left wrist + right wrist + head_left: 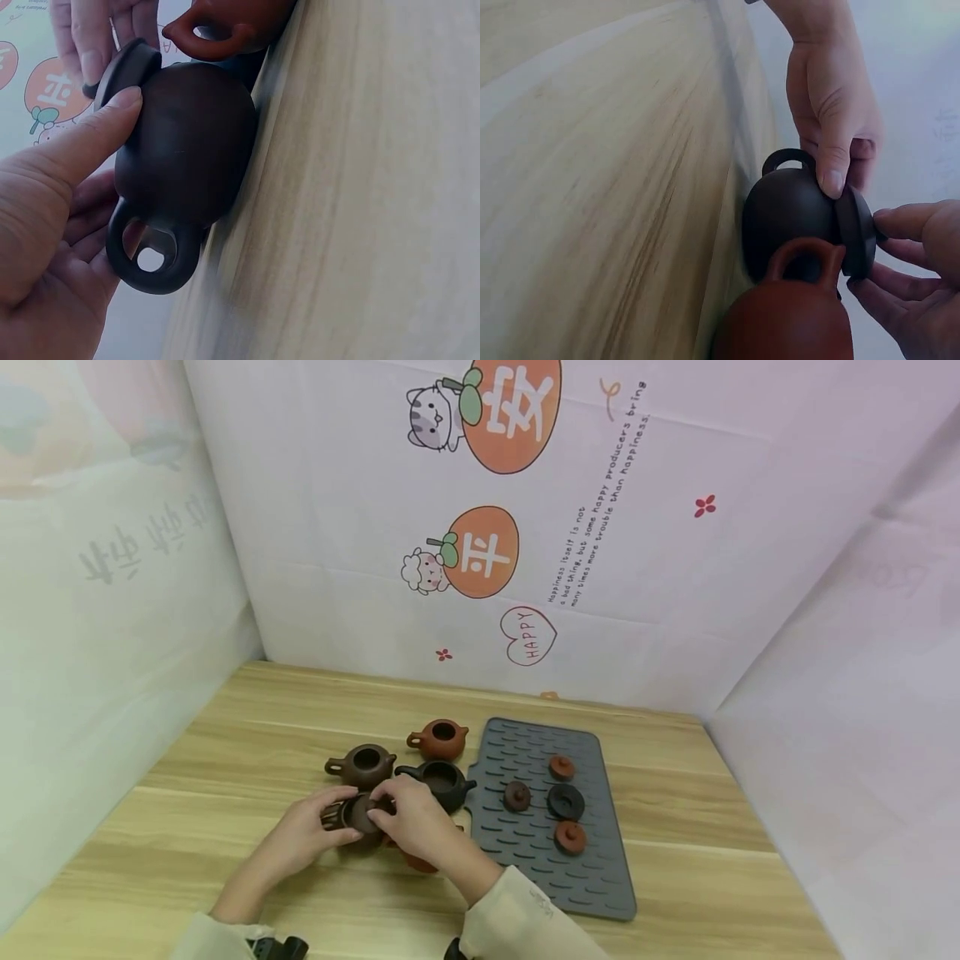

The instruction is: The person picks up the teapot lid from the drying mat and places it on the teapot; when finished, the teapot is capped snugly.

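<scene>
A dark brown teapot (187, 142) stands on the wooden table, its looped handle toward the left arm. My left hand (303, 835) grips it around the sides, thumb near the rim. At the teapot's mouth, my right hand (420, 822) pinches the knob of a dark round lid (857, 232). The lid sits tilted against the opening, and the left thumb touches its edge. A reddish teapot (787, 322) stands right beside, partly hidden under the right hand in the head view. Behind the hands are lidless brown (347, 773), black (453, 793) and orange-red (442, 748) teapots.
A grey ridged mat (525, 868) lies to the right of the teapots. On it rest a brown lid (517, 797), a black lid (566, 802) and two orange-red lids (571, 837). Printed white cloth (360, 527) walls in the table at the back and sides.
</scene>
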Tool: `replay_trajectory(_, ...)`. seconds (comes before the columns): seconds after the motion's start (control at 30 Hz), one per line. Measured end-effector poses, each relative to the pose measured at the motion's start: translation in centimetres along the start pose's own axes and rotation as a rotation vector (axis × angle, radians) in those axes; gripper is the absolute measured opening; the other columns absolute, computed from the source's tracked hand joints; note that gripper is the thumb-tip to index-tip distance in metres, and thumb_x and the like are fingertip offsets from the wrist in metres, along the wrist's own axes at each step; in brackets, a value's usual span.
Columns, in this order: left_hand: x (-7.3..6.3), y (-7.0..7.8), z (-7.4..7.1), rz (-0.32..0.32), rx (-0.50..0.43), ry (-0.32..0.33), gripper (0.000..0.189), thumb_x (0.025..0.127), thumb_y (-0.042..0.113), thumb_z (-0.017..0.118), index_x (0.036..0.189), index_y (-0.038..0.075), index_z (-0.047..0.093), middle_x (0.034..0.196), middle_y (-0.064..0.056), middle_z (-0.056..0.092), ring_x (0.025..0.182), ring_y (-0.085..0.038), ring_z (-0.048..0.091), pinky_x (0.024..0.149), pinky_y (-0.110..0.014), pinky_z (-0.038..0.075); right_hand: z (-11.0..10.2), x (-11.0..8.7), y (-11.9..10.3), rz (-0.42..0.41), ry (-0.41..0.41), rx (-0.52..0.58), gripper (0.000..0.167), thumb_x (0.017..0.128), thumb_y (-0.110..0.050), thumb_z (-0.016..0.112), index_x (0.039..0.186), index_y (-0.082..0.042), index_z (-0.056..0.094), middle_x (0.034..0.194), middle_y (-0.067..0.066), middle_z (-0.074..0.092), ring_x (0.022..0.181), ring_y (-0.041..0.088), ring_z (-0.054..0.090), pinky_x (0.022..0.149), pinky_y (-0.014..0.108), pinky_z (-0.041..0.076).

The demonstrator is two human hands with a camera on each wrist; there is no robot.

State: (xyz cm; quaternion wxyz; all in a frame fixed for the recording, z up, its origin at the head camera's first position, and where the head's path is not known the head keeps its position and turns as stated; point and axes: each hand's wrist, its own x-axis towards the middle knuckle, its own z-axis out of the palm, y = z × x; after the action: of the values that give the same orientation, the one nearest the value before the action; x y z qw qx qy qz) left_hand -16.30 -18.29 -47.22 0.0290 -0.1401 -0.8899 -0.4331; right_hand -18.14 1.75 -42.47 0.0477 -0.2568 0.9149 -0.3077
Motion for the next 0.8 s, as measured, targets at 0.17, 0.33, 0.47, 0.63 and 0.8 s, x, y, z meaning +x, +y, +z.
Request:
replay_trajectory(0.17,0.0,-0.1,0.0,0.005,-0.004,-0.003,0.058,0.079,0.024,0.083,0.127,0.0,0.061,0.129,-0.019,0.058,0.122,-0.042,0.049,0.101,-0.059,0.038,0.5,0.3,-0.2,-0.027,0.023,-0.048,0.014,0.093,-0.024,0.07,0.104,-0.018,0.07,0.107,-0.004,0.06,0.092,0.009,0.058,0.069,0.018,0.049)
replay_trajectory(0.33,0.0,0.0,0.0,0.004,0.0,-0.009,0.059,0.079,0.027,0.083,0.127,0.0,0.06,0.13,-0.019,0.057,0.122,-0.042,0.049,0.1,-0.059,0.039,0.7,0.8,-0.3,-0.042,0.026,-0.064,0.014,0.092,-0.024,0.071,0.106,-0.019,0.072,0.111,-0.004,0.062,0.101,0.011,0.059,0.075,0.02,0.05)
replay_trajectory(0.47,0.1,0.1,0.0,-0.007,0.0,-0.014,0.06,0.079,0.028,0.083,0.128,0.0,0.06,0.13,-0.02,0.057,0.123,-0.042,0.049,0.1,-0.059,0.038,0.9,1.2,-0.4,-0.061,0.038,-0.086,0.015,0.092,-0.024,0.072,0.105,-0.018,0.074,0.111,-0.004,0.064,0.107,0.013,0.058,0.081,0.021,0.05)
replay_trajectory(0.63,-0.1,0.0,-0.1,-0.019,-0.004,-0.027,0.064,0.079,0.03,0.083,0.129,0.0,0.059,0.131,-0.019,0.056,0.123,-0.042,0.049,0.1,-0.058,0.039,1.2,1.3,-0.4,-0.054,0.029,-0.094,0.015,0.091,-0.024,0.072,0.104,-0.019,0.074,0.11,-0.004,0.064,0.107,0.014,0.057,0.082,0.022,0.05)
replay_trajectory(0.8,-0.1,0.1,-0.2,-0.026,0.0,-0.037,0.066,0.078,0.03,0.083,0.13,-0.001,0.058,0.131,-0.019,0.056,0.123,-0.041,0.049,0.1,-0.057,0.04,1.4,1.2,-0.3,-0.028,0.021,-0.089,0.015,0.091,-0.025,0.072,0.106,-0.02,0.074,0.111,-0.005,0.063,0.107,0.013,0.058,0.082,0.023,0.051)
